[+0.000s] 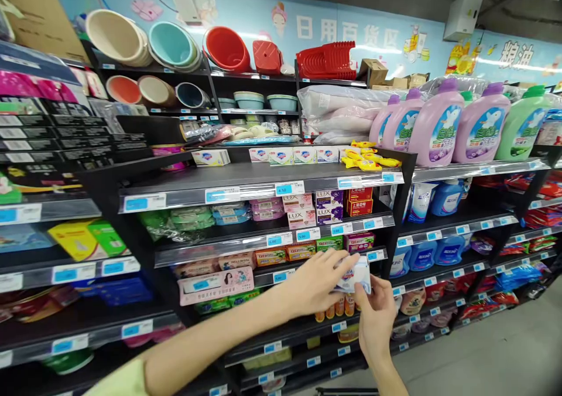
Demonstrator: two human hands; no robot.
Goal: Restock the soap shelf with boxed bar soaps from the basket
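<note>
A small white and blue soap box (353,275) is held between both hands in front of the shelves. My left hand (317,282) grips it from the left, fingers laid over its top. My right hand (378,308) pinches its right end, thumb on the near face. Part of the box is hidden under the left fingers. On the top shelf above stand similar white soap boxes (304,155) in a row. Another box (211,157) lies apart to their left, and yellow packets (366,160) are heaped at the right end.
Lower shelves carry LUX soap boxes (301,218), wrapped soaps (229,214) and price tags along the edges. Large purple detergent bottles (439,123) stand to the right. Plastic buckets (174,43) rest high at the back. Grey floor (496,349) shows at the lower right.
</note>
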